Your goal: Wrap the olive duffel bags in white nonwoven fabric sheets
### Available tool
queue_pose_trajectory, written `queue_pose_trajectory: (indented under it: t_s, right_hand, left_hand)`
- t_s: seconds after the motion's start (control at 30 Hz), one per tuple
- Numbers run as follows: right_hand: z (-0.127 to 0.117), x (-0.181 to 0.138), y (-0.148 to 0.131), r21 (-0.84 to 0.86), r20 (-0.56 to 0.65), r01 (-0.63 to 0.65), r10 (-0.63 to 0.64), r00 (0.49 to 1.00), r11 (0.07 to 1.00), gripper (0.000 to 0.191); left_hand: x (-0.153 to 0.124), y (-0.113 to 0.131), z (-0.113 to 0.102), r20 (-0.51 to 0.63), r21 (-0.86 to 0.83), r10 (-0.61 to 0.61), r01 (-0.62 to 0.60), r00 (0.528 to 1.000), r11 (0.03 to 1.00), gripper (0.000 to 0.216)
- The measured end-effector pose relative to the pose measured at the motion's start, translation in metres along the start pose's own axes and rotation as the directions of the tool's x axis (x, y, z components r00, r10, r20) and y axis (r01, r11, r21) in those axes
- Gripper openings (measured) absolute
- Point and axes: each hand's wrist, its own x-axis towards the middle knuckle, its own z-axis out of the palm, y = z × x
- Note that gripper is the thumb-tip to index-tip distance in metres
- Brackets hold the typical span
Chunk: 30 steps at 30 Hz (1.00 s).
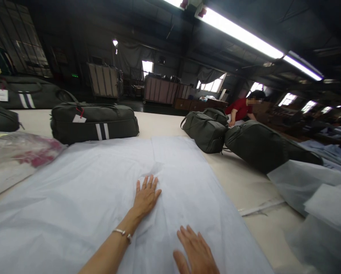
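A large pale, thin sheet (107,163), which looks like plastic, lies spread across the table in front of me. Flat on its middle rests my left hand (146,196), fingers apart, with a bracelet (121,232) on the wrist. My right hand (195,249) is lower and to the right, over the same sheet, fingers stretched out; whether it touches the sheet I cannot tell. Neither hand holds anything. Beyond the sheet's far left edge stands a dark green duffel bag (94,123) with white stripes and a paper tag (79,118).
More dark bags (206,131) stand at the right, one large bag (261,146) nearest. Translucent plastic (327,213) lies at the right edge, a clear plastic bundle (19,160) at the left. Across the table a person in red (240,108) leans over. Wheeled carts (161,89) stand behind.
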Motion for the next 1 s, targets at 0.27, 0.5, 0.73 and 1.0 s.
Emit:
queue_pose_trajectory:
  t_s: [0.27,0.5,0.73,1.0]
  right_hand:
    - [0.037,0.198,-0.020,0.248,0.357,-0.013,-0.079,0.931,0.969,0.050]
    - [0.113,0.213,-0.002,0.141,0.458,-0.149,0.069,0.886,0.979,0.055]
    - [0.113,0.216,0.000,0.134,0.494,-0.181,0.093,0.865,0.974,0.055]
    - [0.114,0.213,-0.002,0.132,0.475,-0.199,0.114,0.873,0.971,0.054]
  left_hand:
    - [-0.007,-0.002,0.005,-0.096,0.066,0.052,-0.046,0.994,0.997,0.053]
    - [-0.005,-0.001,0.019,-0.203,0.033,0.041,-0.035,0.978,0.999,0.060]
    - [0.003,-0.010,0.004,-0.054,-0.023,0.041,-0.043,0.998,0.999,0.063]
    - [-0.010,-0.021,-0.002,-0.083,0.009,0.117,-0.116,0.990,0.993,0.060]
